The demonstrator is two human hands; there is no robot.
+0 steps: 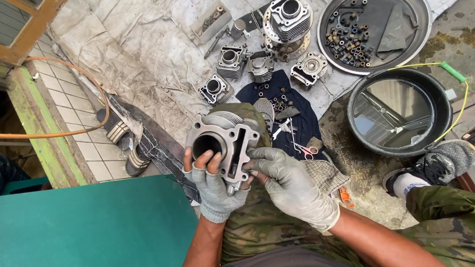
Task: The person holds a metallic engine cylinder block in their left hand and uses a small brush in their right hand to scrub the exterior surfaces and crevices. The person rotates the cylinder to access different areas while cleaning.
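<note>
Above the lap, a grey cylinder (224, 143) was gripped by both gloved hands, left (215, 189) and right (293, 185), fingers closed round it.

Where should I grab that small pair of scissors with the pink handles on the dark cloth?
Probably by the pink handle loops of the small scissors, coming from above on the near side. The loops lie flat on the dark blue cloth toward the person, and the thin blades point away among small metal parts.
</note>
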